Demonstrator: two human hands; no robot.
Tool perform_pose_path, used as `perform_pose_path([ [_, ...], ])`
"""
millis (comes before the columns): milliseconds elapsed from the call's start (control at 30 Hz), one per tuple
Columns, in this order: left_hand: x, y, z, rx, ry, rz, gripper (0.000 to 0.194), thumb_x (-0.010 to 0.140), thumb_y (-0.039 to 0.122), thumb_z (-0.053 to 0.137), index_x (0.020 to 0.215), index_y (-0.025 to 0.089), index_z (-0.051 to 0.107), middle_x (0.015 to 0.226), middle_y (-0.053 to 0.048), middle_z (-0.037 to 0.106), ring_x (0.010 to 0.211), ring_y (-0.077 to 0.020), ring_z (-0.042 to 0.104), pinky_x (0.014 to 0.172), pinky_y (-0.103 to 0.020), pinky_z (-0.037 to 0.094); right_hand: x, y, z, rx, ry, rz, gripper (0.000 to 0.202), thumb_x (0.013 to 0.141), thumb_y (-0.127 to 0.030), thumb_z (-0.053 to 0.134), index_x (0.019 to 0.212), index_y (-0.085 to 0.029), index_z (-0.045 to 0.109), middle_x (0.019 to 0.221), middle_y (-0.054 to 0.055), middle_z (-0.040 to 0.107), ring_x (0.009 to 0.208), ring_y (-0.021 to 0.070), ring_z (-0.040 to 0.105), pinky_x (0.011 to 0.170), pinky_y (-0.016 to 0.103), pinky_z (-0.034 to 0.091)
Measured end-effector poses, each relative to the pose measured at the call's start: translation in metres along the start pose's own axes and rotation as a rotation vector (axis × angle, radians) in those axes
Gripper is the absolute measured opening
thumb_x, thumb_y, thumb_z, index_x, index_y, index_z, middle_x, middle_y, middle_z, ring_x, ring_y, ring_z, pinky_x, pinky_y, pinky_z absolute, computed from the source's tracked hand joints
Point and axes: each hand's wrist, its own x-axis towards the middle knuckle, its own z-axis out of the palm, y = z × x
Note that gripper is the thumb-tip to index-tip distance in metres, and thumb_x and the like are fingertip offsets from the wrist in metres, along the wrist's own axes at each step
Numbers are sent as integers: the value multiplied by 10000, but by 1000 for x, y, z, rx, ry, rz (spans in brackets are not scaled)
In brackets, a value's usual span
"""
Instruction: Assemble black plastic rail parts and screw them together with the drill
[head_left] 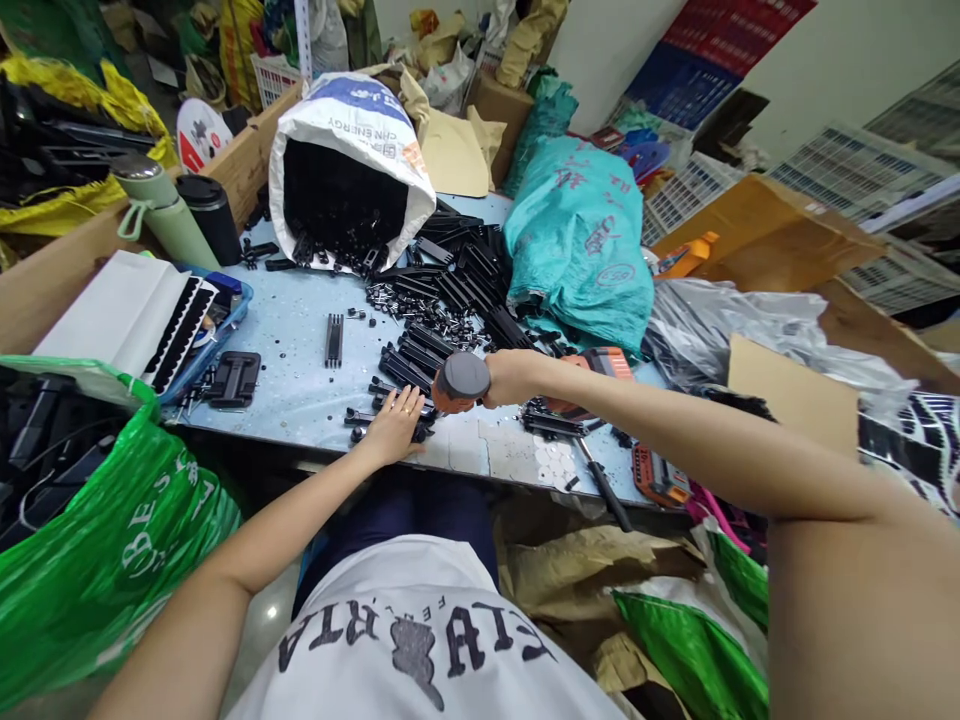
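Note:
My right hand (511,378) is wrapped round an orange and black power drill (461,383), whose round dark end faces up. Just left of it, my left hand (400,420) rests with spread fingers on black plastic parts (381,391) near the table's front edge. Whether it grips one of them cannot be made out. Beyond both hands lie more long black parts (469,285) and a scatter of small screws (450,318). One black part (334,341) lies apart to the left.
On the blue table (300,400) are an open white sack (352,120), a teal sack (581,240), a blue tray (238,318) and a black-handled tool (604,485). A green bag (135,560) hangs at left. Near the right front edge sits a battery pack (657,478).

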Motion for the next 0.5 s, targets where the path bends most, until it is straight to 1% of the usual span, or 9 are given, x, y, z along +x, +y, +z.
perform_pose_path([
  [100,1,1,3,2,17,3,848,752,556,542,1406,98,257,1480,-161,215,1390,-283,101,1137,-449,82,-3,-6,4,-30,-16,2,300,637,-267,576,870,-119,694,852,123,680,772,236,640,566,252,429],
  [233,3,0,4,3,42,16,842,752,542,553,1407,99,263,1475,-163,230,1392,-274,97,1138,-444,72,-20,-13,6,-20,58,42,370,652,-347,554,919,-128,685,892,142,676,800,278,642,552,282,434],
  [300,3,0,5,7,42,20,830,752,537,563,1396,89,290,1464,-172,253,1392,-273,100,1138,-444,66,-29,-17,6,-13,79,21,368,648,-363,555,914,-147,687,887,135,677,810,288,641,553,288,433],
  [367,3,-1,5,-2,13,20,793,748,531,578,1377,110,340,1447,-165,297,1389,-281,111,1135,-459,60,-31,-21,5,-12,57,-16,336,638,-351,565,877,-151,691,867,128,677,792,285,640,549,284,430],
  [500,3,-1,2,-23,-47,43,692,747,504,602,1340,198,418,1431,-115,348,1380,-293,147,1128,-489,39,-22,-31,4,72,-36,-85,268,629,-280,596,844,-150,688,822,99,675,764,245,632,597,268,443],
])
